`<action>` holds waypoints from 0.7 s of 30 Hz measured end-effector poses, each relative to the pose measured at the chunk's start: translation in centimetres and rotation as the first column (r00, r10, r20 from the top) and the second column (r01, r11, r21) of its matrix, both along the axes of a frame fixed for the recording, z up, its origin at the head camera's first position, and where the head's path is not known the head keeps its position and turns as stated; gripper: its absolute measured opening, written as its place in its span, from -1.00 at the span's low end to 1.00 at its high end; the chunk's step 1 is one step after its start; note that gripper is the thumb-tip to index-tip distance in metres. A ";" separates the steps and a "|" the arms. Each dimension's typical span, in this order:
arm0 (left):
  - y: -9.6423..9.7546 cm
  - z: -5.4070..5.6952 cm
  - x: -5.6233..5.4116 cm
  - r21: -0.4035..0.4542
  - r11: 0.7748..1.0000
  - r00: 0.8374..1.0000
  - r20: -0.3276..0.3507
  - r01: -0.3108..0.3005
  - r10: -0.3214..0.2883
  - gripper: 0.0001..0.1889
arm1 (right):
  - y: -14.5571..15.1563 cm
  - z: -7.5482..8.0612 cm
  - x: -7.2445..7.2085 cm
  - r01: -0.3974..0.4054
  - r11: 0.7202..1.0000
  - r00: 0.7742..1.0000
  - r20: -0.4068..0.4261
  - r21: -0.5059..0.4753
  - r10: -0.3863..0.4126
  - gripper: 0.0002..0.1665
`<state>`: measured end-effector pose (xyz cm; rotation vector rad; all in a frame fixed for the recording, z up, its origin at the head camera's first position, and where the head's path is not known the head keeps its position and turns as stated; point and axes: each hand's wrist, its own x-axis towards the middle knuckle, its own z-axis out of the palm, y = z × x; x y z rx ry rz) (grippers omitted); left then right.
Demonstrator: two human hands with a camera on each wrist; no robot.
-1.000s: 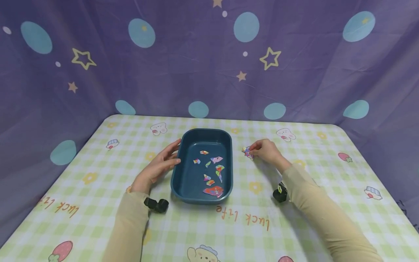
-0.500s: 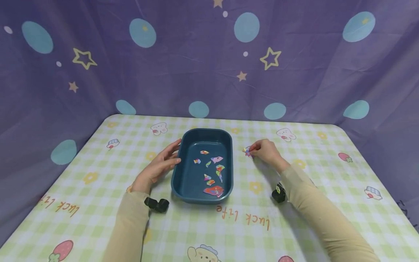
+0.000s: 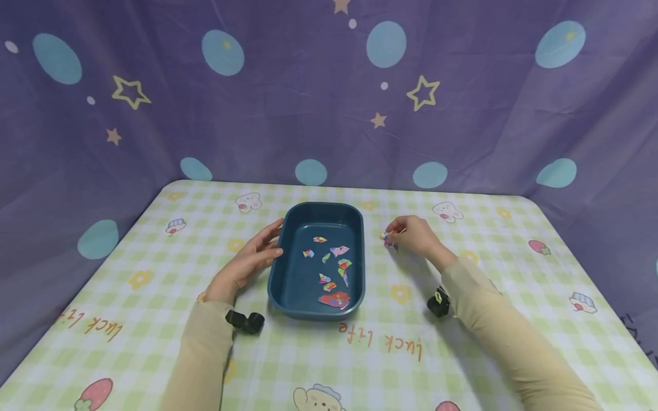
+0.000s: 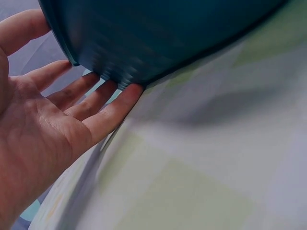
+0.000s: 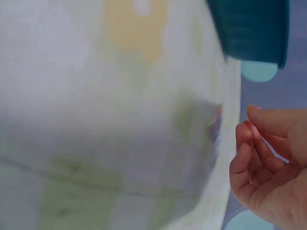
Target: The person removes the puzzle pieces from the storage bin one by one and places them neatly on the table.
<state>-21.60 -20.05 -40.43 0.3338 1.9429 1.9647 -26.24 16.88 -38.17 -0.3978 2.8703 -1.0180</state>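
Note:
A deep teal rectangular tray (image 3: 277, 294) sits on the table with several small, colourful, irregular flat pieces lying in it, among them a larger red piece (image 3: 334, 300). My left hand (image 3: 248, 264) rests against the tray's left side; in the left wrist view its spread fingertips touch the outer wall. To the right of the tray, my right hand (image 3: 415, 235) is just above a small multicoloured flat piece (image 3: 386, 242) on the tablecloth. In the right wrist view this piece (image 5: 215, 125) lies apart from the fingers, which are loosely bent, a gap showing between thumb and forefinger.
A green-and-white checked tablecloth (image 3: 277, 365) with printed cartoon figures covers the table. Behind it hangs a purple curtain (image 3: 308, 114) with stars and blue ovals. Each wrist carries a small black camera (image 3: 438, 302).
My right hand has drawn slightly up from the multicoloured piece, and its thumb and forefinger have parted. The left hand and the tray have not moved.

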 end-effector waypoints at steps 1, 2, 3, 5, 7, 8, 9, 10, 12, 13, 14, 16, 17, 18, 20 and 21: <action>0.0 0.0 0.0 0.002 1.000 1.000 0.002 0.000 0.000 -0.29 | -0.2 0.3 0.1 -0.010 1.000 1.000 -0.001 -0.003 0.010 -0.85; 0.0 0.0 0.0 0.003 1.000 1.000 0.003 0.000 0.000 -0.29 | -0.4 0.6 0.1 -0.019 1.000 1.000 -0.005 -0.003 0.019 -0.85; 0.0 0.0 0.0 0.005 1.000 1.000 0.005 0.000 0.000 -0.29 | -0.7 0.9 0.2 -0.031 1.000 0.999 -0.009 -0.004 0.031 -0.83; 0.0 0.0 0.0 0.002 1.000 1.000 0.006 -0.004 0.004 -0.29 | -1.2 1.5 0.2 -0.058 0.998 0.998 -0.014 -0.012 0.058 -0.80; 0.0 0.0 0.0 0.000 1.000 1.000 0.006 -0.006 0.006 -0.29 | -1.8 2.2 0.3 -0.081 0.996 0.997 -0.011 -0.026 0.081 -0.78; 0.0 0.0 0.0 -0.001 1.000 1.000 0.006 -0.006 0.006 -0.29 | -2.1 2.5 0.3 -0.092 0.995 0.996 -0.012 -0.030 0.091 -0.78; 0.0 0.0 0.1 0.000 1.000 1.000 0.007 -0.007 0.007 -0.29 | -2.5 2.8 0.3 -0.102 0.994 0.995 -0.015 -0.036 0.101 -0.78; 0.0 0.1 0.0 -0.002 1.000 1.000 0.006 -0.008 0.008 -0.29 | -2.9 3.1 0.3 -0.109 0.993 0.994 -0.016 -0.042 0.109 -0.78; 0.0 0.1 0.0 0.000 1.000 1.000 0.004 -0.009 0.009 -0.29 | -3.7 3.6 0.5 -0.123 0.991 0.992 -0.020 -0.052 0.123 -0.79; -0.1 0.1 0.1 0.002 1.000 1.000 0.003 -0.008 0.008 -0.29 | -4.1 3.8 0.5 -0.131 0.990 0.991 -0.022 -0.057 0.130 -0.79; 0.0 0.1 0.1 0.005 1.000 1.000 0.003 -0.007 0.007 -0.29 | -4.5 4.0 0.6 -0.138 0.989 0.990 -0.028 -0.057 0.136 -0.79; 0.0 0.1 0.1 0.012 1.000 1.000 0.003 -0.002 0.002 -0.29 | -5.3 4.3 0.8 -0.157 0.985 0.987 -0.029 -0.065 0.155 -0.80; 0.0 0.1 0.1 0.017 1.000 1.000 0.003 0.001 -0.001 -0.29 | -5.7 4.5 0.9 -0.172 0.983 0.985 -0.033 -0.066 0.170 -0.80; 0.0 0.0 0.1 0.021 1.000 1.000 0.003 0.004 -0.004 -0.29 | -6.1 4.6 1.0 -0.188 0.980 0.982 -0.035 -0.068 0.186 -0.79; 0.0 0.0 0.1 0.026 1.000 1.000 0.002 0.008 -0.008 -0.29 | -6.8 4.8 1.3 -0.235 0.970 0.972 -0.044 -0.059 0.232 -0.79; 0.1 0.0 0.1 0.029 1.000 1.000 0.001 0.009 -0.009 -0.29 | -7.2 4.8 1.5 -0.261 0.964 0.965 -0.044 -0.057 0.259 -0.79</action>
